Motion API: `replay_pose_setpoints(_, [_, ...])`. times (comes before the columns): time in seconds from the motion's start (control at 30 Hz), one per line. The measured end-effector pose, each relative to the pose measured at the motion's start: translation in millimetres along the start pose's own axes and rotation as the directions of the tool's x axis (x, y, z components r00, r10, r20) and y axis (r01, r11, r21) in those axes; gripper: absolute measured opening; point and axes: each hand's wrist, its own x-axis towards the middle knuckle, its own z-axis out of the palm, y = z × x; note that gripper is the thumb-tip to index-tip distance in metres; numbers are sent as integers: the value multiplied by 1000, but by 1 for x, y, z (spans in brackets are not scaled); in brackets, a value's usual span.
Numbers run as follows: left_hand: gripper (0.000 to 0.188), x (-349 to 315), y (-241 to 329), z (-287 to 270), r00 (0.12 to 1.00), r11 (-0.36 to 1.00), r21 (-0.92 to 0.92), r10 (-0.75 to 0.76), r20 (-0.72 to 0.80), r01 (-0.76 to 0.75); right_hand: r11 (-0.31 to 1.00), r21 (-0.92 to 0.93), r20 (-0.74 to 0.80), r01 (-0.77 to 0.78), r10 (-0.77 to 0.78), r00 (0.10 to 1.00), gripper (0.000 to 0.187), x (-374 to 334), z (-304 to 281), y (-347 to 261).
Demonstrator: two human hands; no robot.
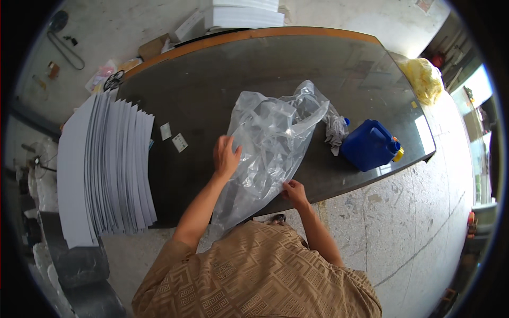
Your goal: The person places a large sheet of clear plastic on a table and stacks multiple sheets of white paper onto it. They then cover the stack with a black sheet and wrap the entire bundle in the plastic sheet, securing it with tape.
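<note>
A large clear plastic bag (260, 143) lies crumpled across the dark tabletop, its lower end hanging over the near edge by my body. My left hand (227, 157) rests at the bag's left edge, thumb apart from the fingers. On the lower right edge of the same bag, my right hand (295, 193) is closed in a pinch on the film. Right of the bag sit a crumpled grey cloth (335, 132) and a blue plastic jug (367, 146) lying tilted, with a yellow part beside its neck.
A tall stack of white sheets (114, 169) fans out along the table's left side. Two small cards (180, 142) lie between it and the bag. Beyond the table's right corner is a yellow plastic bundle (424, 79); white blocks (245, 17) stand past the far wooden edge (260, 33).
</note>
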Motion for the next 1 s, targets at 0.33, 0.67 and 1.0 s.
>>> replay_pose_setpoints(0.33, [25, 84, -70, 2, 917, 822, -409, -377, 135, 397, 823, -503, -234, 262, -422, 876, 35, -53, 10, -24])
replay_pose_setpoints(0.67, [21, -7, 30, -105, 844, 253, -818, -315, 435, 516, 873, 288, 238, 393, -463, 854, 50, -53, 143, -182])
replay_pose_setpoints(1.0, [18, -25, 3, -140, 760, 13, -962, -617, 206, 272, 818, 273, 179, 506, -560, 809, 14, -79, 78, -162])
